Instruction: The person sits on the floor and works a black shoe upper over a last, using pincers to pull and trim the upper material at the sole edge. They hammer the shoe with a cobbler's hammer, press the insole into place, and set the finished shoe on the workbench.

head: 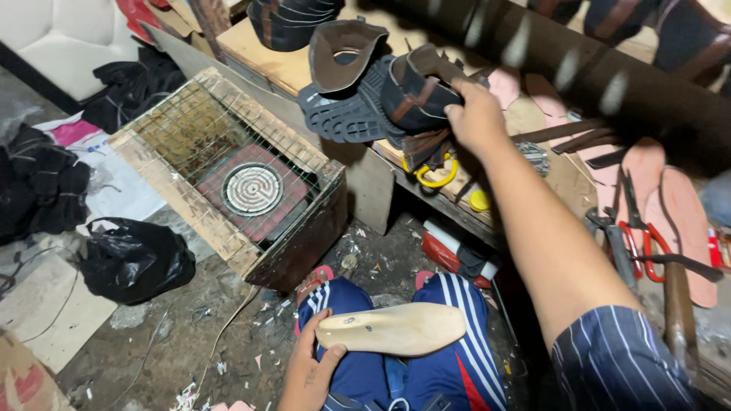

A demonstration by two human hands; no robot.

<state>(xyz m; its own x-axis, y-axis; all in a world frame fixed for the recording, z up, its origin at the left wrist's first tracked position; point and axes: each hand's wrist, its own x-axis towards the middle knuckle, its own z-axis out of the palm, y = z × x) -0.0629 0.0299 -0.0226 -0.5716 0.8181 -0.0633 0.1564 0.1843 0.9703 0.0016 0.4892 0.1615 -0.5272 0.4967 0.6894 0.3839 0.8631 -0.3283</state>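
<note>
My left hand point(311, 369) rests on my lap and holds the heel end of a pale wooden shoe last point(396, 329), which lies across my blue striped trousers. My right hand point(476, 116) reaches forward to the low workbench and grips a dark sandal with brown straps point(415, 95). That sandal sits among other dark soles and uppers, with a ridged grey sole point(339, 114) just left of it and a brown upper piece point(339, 46) above.
A wooden box topped with wire mesh point(228, 175) holds a round coil heater point(252, 189). A black plastic bag point(133, 259) lies on the dirty floor. Red-handled scissors point(636, 236), pink insoles point(678, 213) and a yellow ring point(434, 179) lie on the bench. A dark roll point(609, 68) spans the top.
</note>
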